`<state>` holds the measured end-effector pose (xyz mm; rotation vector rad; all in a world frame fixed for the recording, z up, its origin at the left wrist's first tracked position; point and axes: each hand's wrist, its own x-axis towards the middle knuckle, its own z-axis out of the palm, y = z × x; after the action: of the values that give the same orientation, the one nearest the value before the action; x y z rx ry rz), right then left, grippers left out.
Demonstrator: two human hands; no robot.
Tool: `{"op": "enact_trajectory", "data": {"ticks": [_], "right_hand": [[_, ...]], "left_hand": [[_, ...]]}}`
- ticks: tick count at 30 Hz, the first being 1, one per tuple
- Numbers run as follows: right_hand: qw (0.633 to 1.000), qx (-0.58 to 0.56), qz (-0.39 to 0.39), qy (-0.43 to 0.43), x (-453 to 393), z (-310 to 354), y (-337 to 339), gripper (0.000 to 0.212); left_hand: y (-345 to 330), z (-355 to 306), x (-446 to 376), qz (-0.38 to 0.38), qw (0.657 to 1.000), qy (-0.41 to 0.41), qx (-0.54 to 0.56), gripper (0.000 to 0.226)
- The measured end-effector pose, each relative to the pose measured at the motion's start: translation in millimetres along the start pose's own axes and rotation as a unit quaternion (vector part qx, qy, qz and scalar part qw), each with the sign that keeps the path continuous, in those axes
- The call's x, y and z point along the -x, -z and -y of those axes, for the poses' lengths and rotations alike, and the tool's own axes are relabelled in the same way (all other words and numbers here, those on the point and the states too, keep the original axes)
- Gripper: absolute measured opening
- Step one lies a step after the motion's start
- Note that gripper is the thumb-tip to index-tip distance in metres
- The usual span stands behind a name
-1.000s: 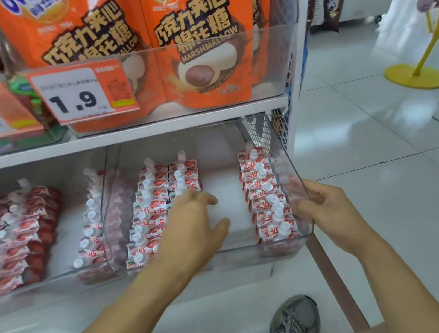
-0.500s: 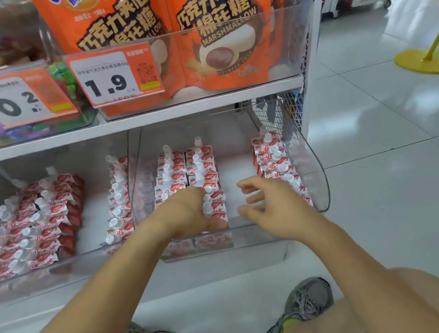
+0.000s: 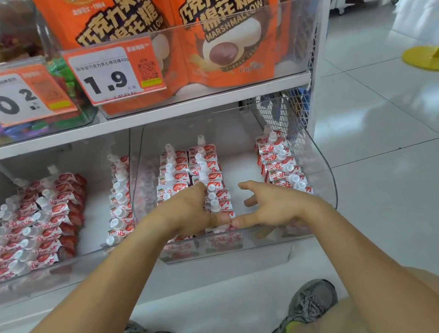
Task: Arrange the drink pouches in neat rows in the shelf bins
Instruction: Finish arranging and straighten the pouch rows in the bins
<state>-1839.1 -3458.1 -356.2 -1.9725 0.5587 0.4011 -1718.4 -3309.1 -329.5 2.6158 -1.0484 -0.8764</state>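
The right bin [image 3: 325, 178] holds three rows of drink pouches [image 3: 281, 162]. The left hand [image 3: 188, 214] rests curled on two rows; whether it grips is unclear. The right hand [image 3: 271, 204] hovers spread, empty.

Bright, even light — edges bowed, slightly soft.

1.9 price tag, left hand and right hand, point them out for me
1.9 price tag [image 3: 115, 73]: head view, on its white printed panel
left hand [image 3: 188, 213]: head view, on the back of the hand
right hand [image 3: 274, 203]: head view, on the back of the hand

Glossy white floor tiles [image 3: 398, 138], white shelf board [image 3: 130, 120], yellow stand base [image 3: 434, 61] beyond.
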Motion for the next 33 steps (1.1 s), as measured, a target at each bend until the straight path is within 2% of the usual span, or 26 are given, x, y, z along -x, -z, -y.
{"op": "enact_trajectory", "data": {"ticks": [2, 6, 7, 9, 11, 13, 17, 21, 23, 25, 28, 31, 33], "right_hand": [[1.000, -0.006, 0.005, -0.003, -4.5, 2.0, 0.7, 0.102], [0.999, 0.040, -0.003, 0.007, -9.9, 5.6, 2.8, 0.079], [0.999, 0.036, 0.003, 0.008, -11.1, 5.0, 3.6, 0.076], [1.000, 0.010, 0.014, -0.001, -10.5, 4.7, 5.1, 0.072], [0.999, -0.025, 0.009, -0.017, -10.6, 4.7, 6.0, 0.092], [0.997, -0.069, 0.011, -0.020, -12.1, 4.0, 5.4, 0.103], [0.997, -0.074, 0.028, -0.014, -12.8, 2.5, 7.8, 0.086], [0.995, -0.093, 0.029, -0.025, -13.7, 1.9, 10.1, 0.096], [0.993, -0.111, 0.016, -0.036, -14.9, 0.9, 10.1, 0.089], [0.994, -0.102, -0.023, -0.040, -12.6, 4.1, 9.2, 0.085], [0.986, -0.160, -0.033, -0.035, -11.6, 6.2, 7.3, 0.072], [0.988, -0.155, -0.014, -0.023, -6.0, 10.4, 4.4, 0.050], [0.988, -0.151, -0.017, -0.018, -4.6, 9.6, 6.3, 0.052]], "left_hand": [[-5.2, 0.9, -4.2, -0.004, 0.999, 0.000, 0.052, 0.076], [-14.7, 7.2, -7.1, -0.013, 0.988, -0.016, 0.151, 0.072], [-17.3, 8.8, -6.7, -0.018, 0.983, -0.015, 0.184, 0.062], [-22.8, 12.7, -9.2, -0.033, 0.972, -0.026, 0.233, 0.030], [-25.6, 11.6, -12.1, -0.002, 0.954, -0.027, 0.299, 0.019], [-26.0, 9.8, -16.4, 0.033, 0.935, -0.010, 0.353, 0.025], [-26.6, 9.9, -21.6, 0.070, 0.924, -0.008, 0.375, 0.030], [-28.6, 12.0, -23.6, 0.085, 0.882, 0.004, 0.464, 0.021], [-32.6, 13.3, -26.4, 0.048, 0.893, 0.003, 0.447, 0.024], [-35.4, 14.7, -30.3, 0.023, 0.902, 0.002, 0.431, 0.038], [-34.4, 11.2, -31.9, 0.059, 0.882, 0.006, 0.468, 0.036], [-31.5, 9.2, -35.4, 0.071, 0.883, 0.017, 0.464, 0.067], [-31.5, 9.3, -37.0, 0.075, 0.874, 0.025, 0.479, 0.069]]}}
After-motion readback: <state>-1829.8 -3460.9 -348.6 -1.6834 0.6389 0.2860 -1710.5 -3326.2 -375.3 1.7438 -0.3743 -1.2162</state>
